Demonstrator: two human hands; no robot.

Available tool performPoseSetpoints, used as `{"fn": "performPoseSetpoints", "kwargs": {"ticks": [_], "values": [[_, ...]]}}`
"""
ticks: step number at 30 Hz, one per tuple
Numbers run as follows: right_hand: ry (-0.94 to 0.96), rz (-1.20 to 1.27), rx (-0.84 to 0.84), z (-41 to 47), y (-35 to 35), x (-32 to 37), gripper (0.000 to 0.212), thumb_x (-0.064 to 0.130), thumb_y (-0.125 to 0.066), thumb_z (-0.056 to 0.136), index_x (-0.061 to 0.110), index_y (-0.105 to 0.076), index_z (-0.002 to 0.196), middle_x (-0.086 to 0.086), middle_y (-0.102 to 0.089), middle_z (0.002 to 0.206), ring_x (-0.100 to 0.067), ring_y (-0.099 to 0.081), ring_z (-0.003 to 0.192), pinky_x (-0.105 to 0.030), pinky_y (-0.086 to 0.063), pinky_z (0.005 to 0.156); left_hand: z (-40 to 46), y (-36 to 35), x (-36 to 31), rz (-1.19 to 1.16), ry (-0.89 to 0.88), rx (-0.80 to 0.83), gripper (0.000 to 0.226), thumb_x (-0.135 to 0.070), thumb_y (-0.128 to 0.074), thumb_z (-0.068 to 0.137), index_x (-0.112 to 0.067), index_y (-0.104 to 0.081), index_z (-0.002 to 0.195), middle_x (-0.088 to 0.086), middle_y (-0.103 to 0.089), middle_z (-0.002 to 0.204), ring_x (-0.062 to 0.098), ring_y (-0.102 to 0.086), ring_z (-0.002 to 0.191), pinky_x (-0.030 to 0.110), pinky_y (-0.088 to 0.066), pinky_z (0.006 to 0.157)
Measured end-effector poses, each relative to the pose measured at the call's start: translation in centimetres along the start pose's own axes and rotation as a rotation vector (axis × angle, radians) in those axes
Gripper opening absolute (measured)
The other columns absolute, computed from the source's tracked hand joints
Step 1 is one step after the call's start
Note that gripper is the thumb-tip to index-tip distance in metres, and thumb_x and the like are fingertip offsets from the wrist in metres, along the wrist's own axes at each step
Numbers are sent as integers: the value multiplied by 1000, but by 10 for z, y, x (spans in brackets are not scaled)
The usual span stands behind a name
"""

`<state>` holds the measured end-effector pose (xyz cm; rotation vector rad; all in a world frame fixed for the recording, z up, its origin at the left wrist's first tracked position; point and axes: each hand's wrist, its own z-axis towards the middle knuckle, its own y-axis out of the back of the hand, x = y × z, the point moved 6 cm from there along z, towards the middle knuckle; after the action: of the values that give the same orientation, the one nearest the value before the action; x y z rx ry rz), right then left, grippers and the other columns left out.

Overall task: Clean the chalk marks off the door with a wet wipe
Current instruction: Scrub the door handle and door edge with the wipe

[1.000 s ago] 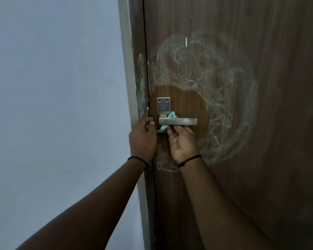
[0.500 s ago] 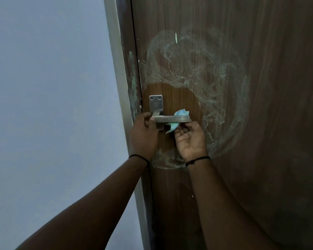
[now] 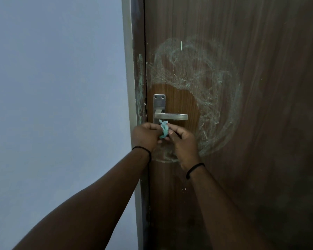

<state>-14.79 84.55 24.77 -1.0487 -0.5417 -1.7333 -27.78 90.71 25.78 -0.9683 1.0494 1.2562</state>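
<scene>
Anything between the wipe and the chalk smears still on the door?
Nothing visible. Both hands pinch the crumpled wet wipe just below the lever handle; the chalk smears lie open above and right of it.

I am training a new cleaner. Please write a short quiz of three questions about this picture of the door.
1. True or false: the wipe is pressed flat on the door.
2. Which hands hold the wipe? A left only; B right only; C both.
3. Fill in: the wipe is just below the ____.

Key:
1. False; it is crumpled between the left hand and right hand.
2. C
3. handle
</scene>
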Motion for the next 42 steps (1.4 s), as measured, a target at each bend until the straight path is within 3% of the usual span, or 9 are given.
{"fn": "performPoseSetpoints", "kwargs": {"ticks": [4,7,11,16,22,26,30,37,42], "values": [[238,-479,-16,-1,-9,26,34,2,-70,81,11,-70,113,2,-65,109,-8,-63,96,-27,-54,89,-5,3,-16,-79,17,51,13,-12,-58,93,-15,-71,91,5,-74,73,16,-69,60,33,-59,63],[302,-514,-254,4,6,39,24,3,-66,84,16,-70,104,0,-70,100,-11,-66,89,-28,-56,77,-8,9,-24,4,-43,44,18,-19,-48,99,-13,-65,100,4,-75,77,14,-70,63,30,-57,61],[380,-595,-469,14,26,48,17,5,-65,84,10,-70,99,-4,-65,103,-12,-59,93,-25,-51,81,0,22,-29,73,-130,-82,17,-16,-47,98,-14,-64,98,4,-72,74,15,-65,59,33,-57,65],[504,-716,-408,16,-17,41,13,-2,-66,80,2,-72,90,-14,-63,99,-24,-62,91,-21,-44,79,10,23,-22,144,-202,-146,21,-10,-47,91,-13,-66,100,9,-72,98,26,-68,89,39,-57,83],[673,-825,-218,15,-60,47,10,0,-65,79,1,-72,86,-14,-66,87,-28,-63,81,-33,-52,75,17,33,-27,217,-322,-261,18,-13,-47,93,-17,-64,95,-5,-66,91,7,-58,81,13,-42,67],[493,-685,-431,11,7,38,20,1,-65,82,8,-72,99,-9,-64,103,-19,-60,94,-24,-48,85,21,22,-22,143,-295,-172,24,-14,-48,96,-10,-67,110,7,-71,105,22,-66,99,38,-54,91],[340,-622,-552,13,31,33,19,6,-65,84,11,-71,101,-7,-62,105,-8,-52,94,-31,-50,86,16,5,-18,158,-308,-72,26,-16,-51,95,-19,-71,113,-2,-72,107,13,-65,99,31,-54,89],[601,-899,-225,21,-52,47,7,3,-69,77,3,-71,84,-15,-65,89,-31,-59,87,-35,-44,82,15,13,-17,54,-209,-62,27,-9,-51,89,-18,-76,91,1,-73,87,20,-67,86,48,-57,83],[439,-783,-366,15,15,40,13,5,-64,83,7,-70,94,-11,-64,99,-26,-56,97,-37,-47,85,15,23,-17,-71,-100,-59,29,-5,-51,92,-11,-70,113,3,-73,104,19,-69,98,44,-54,96]]}}
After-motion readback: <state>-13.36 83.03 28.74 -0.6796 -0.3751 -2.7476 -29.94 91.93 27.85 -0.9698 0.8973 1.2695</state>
